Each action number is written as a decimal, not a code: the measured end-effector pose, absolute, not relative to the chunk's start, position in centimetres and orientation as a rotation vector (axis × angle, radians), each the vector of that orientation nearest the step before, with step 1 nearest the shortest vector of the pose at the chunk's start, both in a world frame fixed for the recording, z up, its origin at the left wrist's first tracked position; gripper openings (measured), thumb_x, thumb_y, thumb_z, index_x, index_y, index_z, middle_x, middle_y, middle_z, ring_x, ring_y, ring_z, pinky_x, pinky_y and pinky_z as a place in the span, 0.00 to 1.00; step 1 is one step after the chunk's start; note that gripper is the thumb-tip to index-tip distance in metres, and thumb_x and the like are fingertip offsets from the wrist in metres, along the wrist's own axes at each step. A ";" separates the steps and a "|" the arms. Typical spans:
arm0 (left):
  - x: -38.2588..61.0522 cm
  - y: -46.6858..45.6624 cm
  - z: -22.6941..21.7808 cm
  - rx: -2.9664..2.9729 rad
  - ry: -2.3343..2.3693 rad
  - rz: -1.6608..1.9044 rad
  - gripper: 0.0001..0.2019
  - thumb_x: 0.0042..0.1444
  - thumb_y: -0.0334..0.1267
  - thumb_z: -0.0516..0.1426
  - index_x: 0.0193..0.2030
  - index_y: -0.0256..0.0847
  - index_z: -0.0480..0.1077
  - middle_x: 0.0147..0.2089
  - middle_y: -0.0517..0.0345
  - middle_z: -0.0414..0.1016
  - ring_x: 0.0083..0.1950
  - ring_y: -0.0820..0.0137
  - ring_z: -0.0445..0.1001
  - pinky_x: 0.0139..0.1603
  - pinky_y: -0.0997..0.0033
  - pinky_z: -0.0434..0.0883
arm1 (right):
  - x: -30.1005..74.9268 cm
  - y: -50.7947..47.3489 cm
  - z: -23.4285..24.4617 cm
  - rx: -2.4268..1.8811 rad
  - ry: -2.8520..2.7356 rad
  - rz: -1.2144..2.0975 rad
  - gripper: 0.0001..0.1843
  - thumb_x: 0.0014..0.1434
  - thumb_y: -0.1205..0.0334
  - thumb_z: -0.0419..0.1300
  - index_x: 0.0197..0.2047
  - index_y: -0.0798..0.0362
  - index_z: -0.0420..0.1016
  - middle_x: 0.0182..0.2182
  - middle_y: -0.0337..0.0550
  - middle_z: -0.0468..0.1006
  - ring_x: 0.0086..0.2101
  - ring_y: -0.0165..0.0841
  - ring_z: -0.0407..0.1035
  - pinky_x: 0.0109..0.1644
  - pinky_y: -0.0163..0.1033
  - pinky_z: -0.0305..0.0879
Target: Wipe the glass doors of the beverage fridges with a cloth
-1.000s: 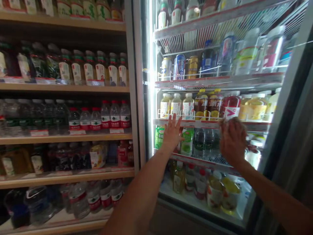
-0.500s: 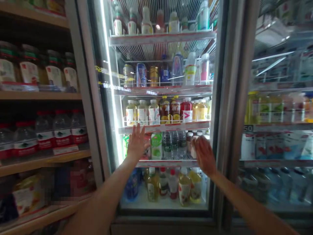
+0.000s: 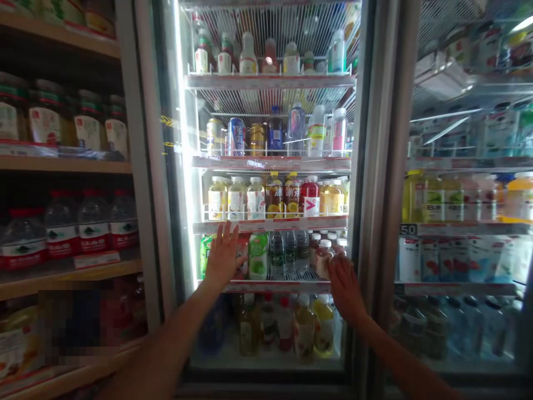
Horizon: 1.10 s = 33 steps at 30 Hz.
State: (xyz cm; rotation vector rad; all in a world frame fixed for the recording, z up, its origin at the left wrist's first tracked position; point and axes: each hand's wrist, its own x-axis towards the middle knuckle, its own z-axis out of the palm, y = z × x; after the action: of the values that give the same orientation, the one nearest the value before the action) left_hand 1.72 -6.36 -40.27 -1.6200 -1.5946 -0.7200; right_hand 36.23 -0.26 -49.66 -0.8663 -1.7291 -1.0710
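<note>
Inside the lit drinks cooler, my left hand (image 3: 222, 255) is raised with fingers spread, in front of a green-labelled bottle (image 3: 259, 255) and a red-labelled drink (image 3: 242, 256). No object is in that hand. My right hand (image 3: 346, 286) is at the right end of the same shelf, its fingers bent and close together. They overlap the right edge of a small white-capped bottle (image 3: 323, 258) near the shelf front; whether they grip it I cannot tell. More small white-capped bottles (image 3: 341, 244) stand behind, partly covered by my fingers. Clear dark-capped water bottles (image 3: 290, 250) stand between my hands.
The shelf edge (image 3: 278, 286) runs just below my hands, and another shelf edge (image 3: 270, 225) crosses above. Metal door frames (image 3: 377, 183) border the cooler on the right. Wooden shelves (image 3: 66, 278) with red-capped water bottles (image 3: 94, 222) stand on the left.
The view has shifted, moving the cooler leftward and down in the picture. My right hand has dropped slightly relative to the shelf, so the small bottle shows more. My left hand stays spread.
</note>
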 end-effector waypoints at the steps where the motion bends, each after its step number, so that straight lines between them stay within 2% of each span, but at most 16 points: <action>1: 1.8 -6.4 -40.3 -1.620 -1.595 -0.725 0.41 0.51 0.45 0.59 0.67 0.33 0.46 0.70 0.40 0.38 0.70 0.52 0.36 0.63 0.47 0.57 | 36.1 -0.6 -50.5 -0.838 -1.812 -1.098 0.39 0.57 0.76 0.45 0.69 0.53 0.34 0.66 0.50 0.46 0.65 0.41 0.37 0.63 0.56 0.53; 4: 1.8 -6.6 -40.1 -1.625 -1.606 -0.722 0.42 0.49 0.45 0.60 0.67 0.33 0.47 0.70 0.39 0.39 0.70 0.52 0.37 0.64 0.48 0.55 | 35.1 -0.3 -47.7 -0.717 -1.924 -1.136 0.39 0.57 0.76 0.46 0.69 0.52 0.35 0.65 0.49 0.51 0.65 0.40 0.40 0.64 0.55 0.52; 8: 1.6 -7.2 -39.7 -1.646 -1.613 -0.671 0.41 0.48 0.44 0.61 0.66 0.34 0.50 0.70 0.40 0.41 0.70 0.53 0.38 0.64 0.50 0.55 | 31.8 1.2 -41.1 -0.754 -1.713 -1.019 0.36 0.59 0.72 0.47 0.68 0.55 0.39 0.65 0.53 0.50 0.65 0.43 0.38 0.64 0.59 0.47; 10: 1.3 -7.7 -39.8 -1.640 -1.612 -0.630 0.40 0.48 0.42 0.62 0.65 0.34 0.51 0.70 0.39 0.42 0.70 0.53 0.39 0.64 0.50 0.55 | 30.0 1.1 -41.8 -0.735 -1.763 -1.001 0.34 0.58 0.73 0.47 0.67 0.56 0.45 0.64 0.52 0.53 0.65 0.42 0.38 0.65 0.58 0.46; 13: 0.7 -8.6 -40.0 -1.604 -1.662 -0.582 0.39 0.48 0.42 0.62 0.64 0.33 0.53 0.69 0.38 0.44 0.70 0.52 0.42 0.64 0.48 0.55 | 27.9 -0.1 -45.8 -0.510 -2.098 -1.066 0.32 0.57 0.74 0.49 0.65 0.52 0.54 0.62 0.47 0.59 0.64 0.38 0.44 0.66 0.53 0.46; 15: 0.4 -9.1 -40.2 -1.595 -1.697 -0.553 0.39 0.48 0.43 0.62 0.65 0.33 0.52 0.69 0.37 0.45 0.69 0.52 0.43 0.63 0.49 0.56 | 26.9 -0.6 -46.5 -0.403 -2.232 -1.077 0.31 0.57 0.73 0.50 0.63 0.51 0.56 0.61 0.45 0.61 0.63 0.36 0.47 0.66 0.50 0.47; 21: -0.6 -9.8 -40.4 -1.577 -1.747 -0.540 0.39 0.48 0.41 0.62 0.65 0.33 0.51 0.69 0.37 0.45 0.69 0.53 0.44 0.64 0.50 0.55 | 23.3 -0.3 -41.1 -0.672 -1.886 -0.919 0.31 0.57 0.74 0.48 0.65 0.54 0.54 0.63 0.49 0.56 0.65 0.40 0.40 0.66 0.56 0.42; 27: -2.6 -10.3 -41.4 -1.619 -1.719 -0.518 0.37 0.49 0.39 0.60 0.65 0.37 0.52 0.69 0.41 0.45 0.70 0.55 0.44 0.64 0.49 0.55 | 20.7 -1.2 -46.1 -0.202 -2.285 -1.062 0.29 0.57 0.70 0.51 0.62 0.51 0.58 0.61 0.40 0.61 0.64 0.33 0.46 0.66 0.46 0.45; 33: -4.9 -10.3 -42.2 -1.565 -1.773 -0.525 0.38 0.49 0.39 0.60 0.66 0.35 0.50 0.70 0.42 0.42 0.70 0.55 0.43 0.64 0.50 0.55 | 17.1 -0.6 -41.1 -0.566 -1.967 -0.908 0.30 0.57 0.73 0.49 0.64 0.54 0.55 0.63 0.48 0.56 0.65 0.40 0.42 0.66 0.55 0.41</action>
State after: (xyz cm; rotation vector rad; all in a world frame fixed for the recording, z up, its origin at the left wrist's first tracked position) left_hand -4.92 -10.31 -42.21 -1.5651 -1.7732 -0.5246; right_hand 17.10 -0.59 -41.07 -0.5661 -1.9671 -0.9081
